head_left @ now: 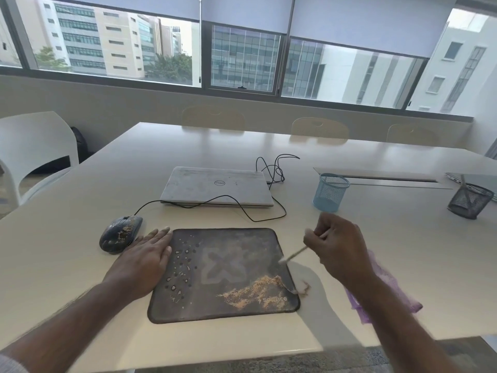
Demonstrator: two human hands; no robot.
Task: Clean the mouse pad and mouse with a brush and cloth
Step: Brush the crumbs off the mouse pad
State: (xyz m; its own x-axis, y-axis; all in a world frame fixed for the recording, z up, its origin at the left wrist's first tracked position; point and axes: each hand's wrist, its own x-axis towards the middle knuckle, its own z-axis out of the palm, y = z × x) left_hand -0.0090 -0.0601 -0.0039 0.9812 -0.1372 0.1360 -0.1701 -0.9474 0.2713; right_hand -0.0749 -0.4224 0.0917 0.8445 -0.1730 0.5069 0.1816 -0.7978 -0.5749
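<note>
The mouse pad (223,275) lies flat on the worktop (80,265) right in front of me, dark and dirty, with a drift of tan crumbs across its near right corner and a scatter of small pale specks down its left side. A little of the tan dirt sits on the worktop just off the pad's right edge. My left hand (145,254) lies flat with straight fingers on the pad's left edge, palm down. My right hand (336,246) hovers above the pad's right edge and pinches a thin brush (294,254) whose blurred tip points down toward the pad. Under my right forearm a purple cloth (387,289) lies on the worktop, just beside the pad. The mouse (121,234) sits just left of my left hand, black, dusted with the same tan crumbs, its cable running to the closed laptop (217,187) behind the pad. Farther right stand a blue mesh cup (330,192) and a black mesh cup (469,200).
</note>
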